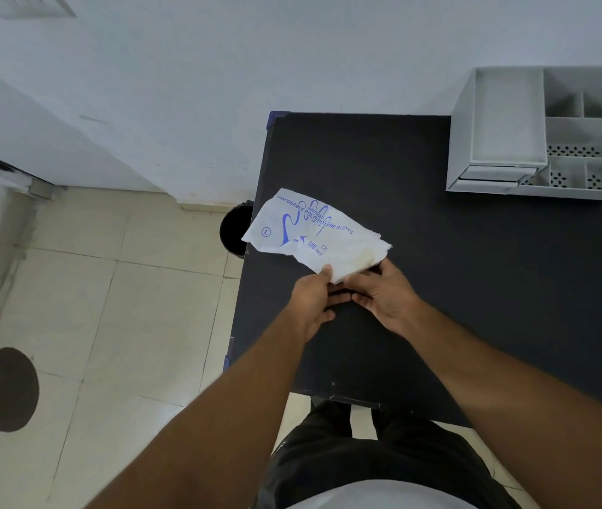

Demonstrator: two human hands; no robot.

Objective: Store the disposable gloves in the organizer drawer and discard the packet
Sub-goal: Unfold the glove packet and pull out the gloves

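A white plastic packet (310,233) printed in blue with "disposable polyethylene gloves" is held above the left part of the black table (475,288). My left hand (312,301) pinches its near edge with the thumb on top. My right hand (384,295) grips the packet's near right corner. The packet looks crumpled and fairly flat; no loose gloves show. A light grey organizer (505,134) with open compartments and a small drawer at its front stands at the table's far right corner.
A black bin (235,229) stands on the tiled floor just left of the table's edge, partly behind the packet. White walls rise behind the table. A dark round mat (6,389) lies on the floor at left.
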